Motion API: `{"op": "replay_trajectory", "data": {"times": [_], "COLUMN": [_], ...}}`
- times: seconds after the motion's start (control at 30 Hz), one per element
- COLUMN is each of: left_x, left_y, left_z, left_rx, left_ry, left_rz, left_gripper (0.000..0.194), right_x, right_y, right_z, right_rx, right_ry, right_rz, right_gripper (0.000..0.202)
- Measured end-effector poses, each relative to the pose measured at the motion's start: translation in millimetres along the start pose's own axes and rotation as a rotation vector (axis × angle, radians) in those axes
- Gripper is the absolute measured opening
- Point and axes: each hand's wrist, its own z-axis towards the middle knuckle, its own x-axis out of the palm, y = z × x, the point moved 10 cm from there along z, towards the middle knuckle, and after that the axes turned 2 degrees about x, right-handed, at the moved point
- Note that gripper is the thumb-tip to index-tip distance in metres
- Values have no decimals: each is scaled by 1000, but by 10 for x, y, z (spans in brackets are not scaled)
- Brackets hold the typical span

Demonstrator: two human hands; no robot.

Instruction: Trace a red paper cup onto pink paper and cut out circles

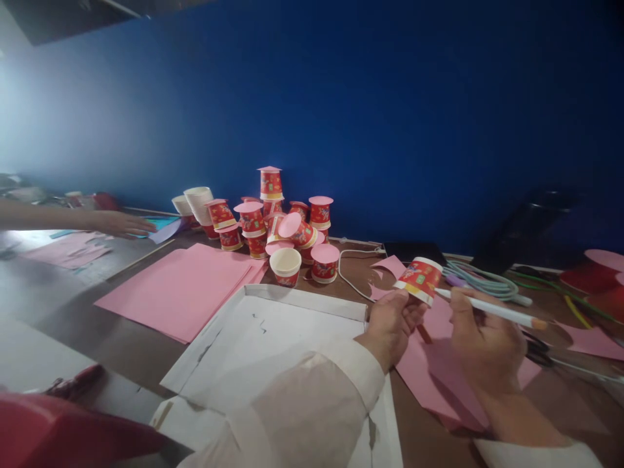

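Observation:
My left hand [394, 322] pinches a red patterned paper cup [420, 279] by its pale rim, tilted, above the brown table. In my right hand [487, 341] is a slim white pen [504, 309] with a tan end, its other end close to the side of the cup. Pink paper [439, 377] with cut edges lies beneath both hands. Dark scissor handles [537, 351] show partly behind my right hand.
Stacked red cups with pink paper discs [252, 218] stand by the blue wall, a white-rimmed cup [286, 265] before them. Nearby lie pink sheets [180, 292], a white box lid [273, 325] and a coiled cable [482, 279]. Another person's hand [119, 224] reaches in from the left.

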Motion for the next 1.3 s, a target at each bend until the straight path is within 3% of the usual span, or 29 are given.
{"op": "replay_trajectory", "data": {"times": [0.33, 0.6, 1.3], "left_x": [54, 82, 39], "left_y": [-62, -97, -52], "left_z": [-44, -67, -22], "left_rx": [47, 70, 49], "left_ry": [13, 30, 14], "left_rz": [-14, -14, -16], "left_gripper": [12, 5, 7], "right_x": [108, 113, 144], "right_y": [-69, 48, 34], "right_z": [-29, -42, -30], "right_rx": [-26, -120, -184], "right_ry": [34, 47, 49], "right_rz": [-56, -64, -95], "right_gripper": [45, 40, 44]}}
